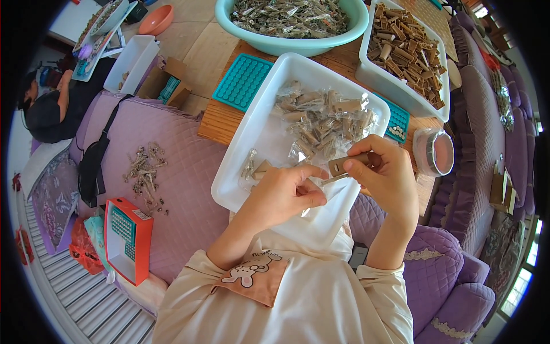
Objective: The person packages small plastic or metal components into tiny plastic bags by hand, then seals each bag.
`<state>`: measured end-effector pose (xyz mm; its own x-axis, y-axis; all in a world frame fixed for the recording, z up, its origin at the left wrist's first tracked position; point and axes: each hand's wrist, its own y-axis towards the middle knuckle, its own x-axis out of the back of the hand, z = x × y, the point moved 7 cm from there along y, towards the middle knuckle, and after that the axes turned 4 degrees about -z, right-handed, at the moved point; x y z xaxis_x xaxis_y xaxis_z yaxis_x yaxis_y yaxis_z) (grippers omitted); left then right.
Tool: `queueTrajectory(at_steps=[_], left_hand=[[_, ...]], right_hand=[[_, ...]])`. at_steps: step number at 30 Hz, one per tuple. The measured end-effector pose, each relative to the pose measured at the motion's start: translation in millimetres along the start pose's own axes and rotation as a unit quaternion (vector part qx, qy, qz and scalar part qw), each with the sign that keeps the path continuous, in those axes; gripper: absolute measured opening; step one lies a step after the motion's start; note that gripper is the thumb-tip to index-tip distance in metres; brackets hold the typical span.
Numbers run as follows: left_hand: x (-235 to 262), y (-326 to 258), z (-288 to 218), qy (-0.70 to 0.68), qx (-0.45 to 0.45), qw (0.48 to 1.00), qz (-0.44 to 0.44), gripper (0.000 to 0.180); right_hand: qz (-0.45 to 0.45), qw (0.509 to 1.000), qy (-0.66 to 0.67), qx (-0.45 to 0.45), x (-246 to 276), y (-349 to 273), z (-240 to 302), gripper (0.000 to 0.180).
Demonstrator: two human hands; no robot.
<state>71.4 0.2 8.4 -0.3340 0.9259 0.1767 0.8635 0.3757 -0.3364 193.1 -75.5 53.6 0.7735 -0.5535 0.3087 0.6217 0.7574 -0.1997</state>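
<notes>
Over the near part of a white plastic tray (227, 182), both my hands work close together. My right hand (389, 169) is closed on a small tan-brown sleeve-like piece (348, 164) with a slot near its end. From the left, my left hand (295, 186) pinches with thumb and forefinger; a thin shiny piece (335, 179) shows between the hands, and I cannot tell whether it is metal or clear film. A pile of brown pieces in clear wrappers (332, 123) fills the tray's far part. A few more wrapped pieces (252, 166) lie beside my left wrist.
Beyond the tray stand a mint basin (292, 45) of small wrapped metallic items and a white bin (362, 73) of loose brown pieces. Teal gridded trays (243, 82) and a clear jar (434, 152) flank it. Metallic parts (146, 172) and a red box (141, 252) lie left. Another person (48, 112) sits far left.
</notes>
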Motion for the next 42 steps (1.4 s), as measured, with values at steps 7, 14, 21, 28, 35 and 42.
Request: queueTrajectory(at_steps=[7,14,21,28,35,42], left_hand=[[-7.7,-0.6,5.8,-0.089,-0.016,0.994,0.059,0.034],[-11.2,-0.5,6.5,-0.085,-0.033,0.995,0.031,0.036],[-3.7,-4.4,-7.6,-0.061,-0.042,0.997,0.002,0.037],[-8.3,1.7,-0.2,-0.127,-0.05,0.991,-0.012,0.042],[-13.1,6.4,1.2,-0.159,-0.053,0.986,-0.015,0.04],[-4.0,9.6,6.8,-0.261,-0.059,0.963,-0.025,0.043]], right_hand=[[0.006,0.999,-0.038,0.015,7.5,-0.1,4.4,0.011],[0.054,0.997,0.055,-0.018,-1.9,1.1,1.5,0.01],[0.0,1.0,0.016,-0.019,6.5,-2.8,0.2,0.01],[0.032,0.991,-0.109,0.078,-0.3,0.9,12.4,0.013],[0.068,0.979,-0.176,0.077,-8.9,3.6,17.0,0.019],[0.087,0.993,0.03,0.069,-1.0,4.0,5.9,0.023]])
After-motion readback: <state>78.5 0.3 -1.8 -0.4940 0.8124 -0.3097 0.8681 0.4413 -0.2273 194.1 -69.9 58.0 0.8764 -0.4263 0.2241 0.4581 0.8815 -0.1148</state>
